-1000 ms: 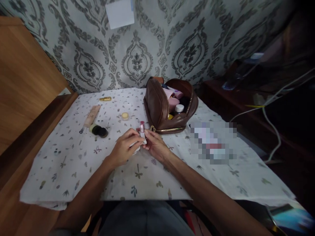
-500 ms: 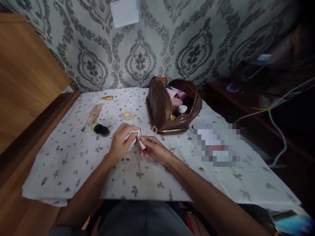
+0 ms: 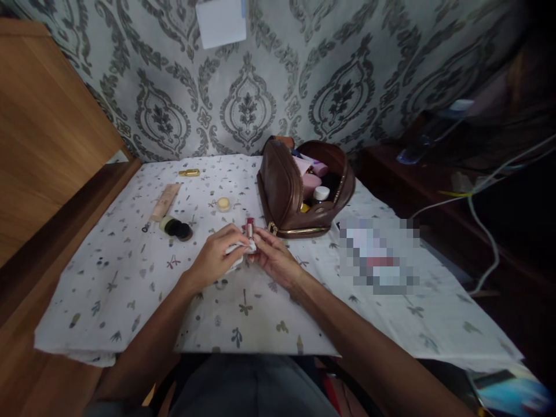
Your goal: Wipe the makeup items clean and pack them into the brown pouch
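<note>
Tube (image 3: 250, 227) turned upright, base hidden, cloth (image 3: 235, 263) half-covered

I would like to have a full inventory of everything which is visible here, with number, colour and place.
lipstick: one, red-tipped, between hands
tissue: one, white, left hand
bag: one, brown, back right; mixed contents, uncountable
round pot: one, pale yellow, centre
tube: one, beige, left
container: one, green and black, below tube
vial: one, gold, back left
pixelated patch: contents unclear, right
tablecloth: one, white patterned, underneath
paper: one, white, wall
bottle: one, clear, far right
cables: white, count unclear, right
left hand: one, bare, centre
right hand: one, bare, centre
</note>
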`<state>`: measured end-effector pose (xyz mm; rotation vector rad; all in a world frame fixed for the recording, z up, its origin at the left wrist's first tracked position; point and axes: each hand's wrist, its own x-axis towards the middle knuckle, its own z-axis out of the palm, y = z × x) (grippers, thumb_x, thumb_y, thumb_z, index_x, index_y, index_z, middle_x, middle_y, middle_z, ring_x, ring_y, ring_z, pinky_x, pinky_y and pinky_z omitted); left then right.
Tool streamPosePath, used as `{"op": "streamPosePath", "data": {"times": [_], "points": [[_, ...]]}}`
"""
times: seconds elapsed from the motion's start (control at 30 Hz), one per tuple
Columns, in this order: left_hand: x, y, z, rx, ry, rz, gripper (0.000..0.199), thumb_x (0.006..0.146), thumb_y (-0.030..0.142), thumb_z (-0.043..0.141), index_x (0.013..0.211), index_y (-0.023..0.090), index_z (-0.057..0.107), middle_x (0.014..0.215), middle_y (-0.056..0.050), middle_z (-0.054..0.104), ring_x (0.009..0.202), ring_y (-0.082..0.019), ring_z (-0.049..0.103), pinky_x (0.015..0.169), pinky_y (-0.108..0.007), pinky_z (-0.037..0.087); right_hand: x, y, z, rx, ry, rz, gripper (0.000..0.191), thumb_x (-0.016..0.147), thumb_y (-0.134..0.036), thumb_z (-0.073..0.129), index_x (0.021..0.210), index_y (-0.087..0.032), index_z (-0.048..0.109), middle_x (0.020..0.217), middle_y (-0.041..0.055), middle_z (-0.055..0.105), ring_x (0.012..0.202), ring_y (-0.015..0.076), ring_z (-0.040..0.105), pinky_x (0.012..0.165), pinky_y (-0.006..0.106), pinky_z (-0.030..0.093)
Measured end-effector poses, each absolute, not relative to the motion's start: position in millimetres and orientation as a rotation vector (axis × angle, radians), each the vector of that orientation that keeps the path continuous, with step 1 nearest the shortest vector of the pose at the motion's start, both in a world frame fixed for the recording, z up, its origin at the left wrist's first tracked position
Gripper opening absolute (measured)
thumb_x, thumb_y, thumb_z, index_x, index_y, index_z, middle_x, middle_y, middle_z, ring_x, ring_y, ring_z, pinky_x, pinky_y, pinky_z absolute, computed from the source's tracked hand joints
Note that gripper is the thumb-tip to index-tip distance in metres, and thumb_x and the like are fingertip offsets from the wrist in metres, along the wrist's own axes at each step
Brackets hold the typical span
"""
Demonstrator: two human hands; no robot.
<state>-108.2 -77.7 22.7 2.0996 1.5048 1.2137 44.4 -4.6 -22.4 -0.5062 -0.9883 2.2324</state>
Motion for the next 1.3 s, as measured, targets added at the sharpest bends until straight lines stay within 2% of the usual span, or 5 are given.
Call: {"op": "streamPosePath", "data": {"times": [0.27, 0.57, 0.87, 1.17, 1.3], "points": [[-107, -78, 25, 2.088, 1.471, 1.229, 0.010, 0.094, 0.022, 0.060, 0.089, 0.019, 0.069, 0.086, -0.004, 0.065, 0.081, -0.015, 0.064, 0.076, -0.026, 0.050, 48, -4, -21, -0.526, -1.119, 2.216, 0.037, 0.071, -0.050, 0.085, 0.087, -0.018, 0.073, 0.077, -0.0013, 0.064, 0.068, 0.0098, 0.059, 0.059, 0.020, 0.049], [-120, -75, 22, 1.889, 1.789, 1.511, 0.006, 0.092, 0.022, 0.062, 0.089, 0.019, 0.066, 0.085, -0.001, 0.064, 0.082, -0.015, 0.061, 0.077, -0.027, 0.046, 49, -10, -23, -0.435, -1.375, 2.278, 0.049, 0.077, -0.059, 0.077, 0.100, -0.016, 0.075, 0.074, 0.0007, 0.066, 0.068, 0.0111, 0.062, 0.056, 0.019, 0.045], [-115, -77, 26, 2.048, 1.434, 1.232, 0.007, 0.092, 0.022, 0.064, 0.091, 0.018, 0.069, 0.086, -0.003, 0.065, 0.083, -0.015, 0.062, 0.077, -0.026, 0.047, 47, -3, -19, -0.482, -1.056, 2.196, 0.034, 0.071, -0.048, 0.086, 0.085, -0.018, 0.074, 0.071, -0.0028, 0.061, 0.063, 0.0079, 0.051, 0.052, 0.018, 0.041], [-114, -79, 28, 1.974, 1.427, 1.200, 0.010, 0.093, 0.026, 0.062, 0.089, 0.019, 0.069, 0.087, -0.003, 0.066, 0.083, -0.015, 0.062, 0.078, -0.027, 0.046, 51, -6, -18, -0.504, -1.109, 2.203, 0.034, 0.072, -0.041, 0.086, 0.093, -0.018, 0.075, 0.080, -0.0007, 0.066, 0.068, 0.0095, 0.060, 0.057, 0.020, 0.050], [-118, -77, 26, 1.845, 1.667, 1.378, 0.010, 0.092, 0.028, 0.062, 0.089, 0.019, 0.066, 0.087, -0.002, 0.065, 0.083, -0.016, 0.061, 0.074, -0.026, 0.046, 54, -9, -15, -0.456, -1.184, 2.280, 0.050, 0.073, -0.042, 0.085, 0.116, -0.023, 0.067, 0.087, 0.0007, 0.070, 0.076, 0.0165, 0.070, 0.051, 0.021, 0.051]]}}
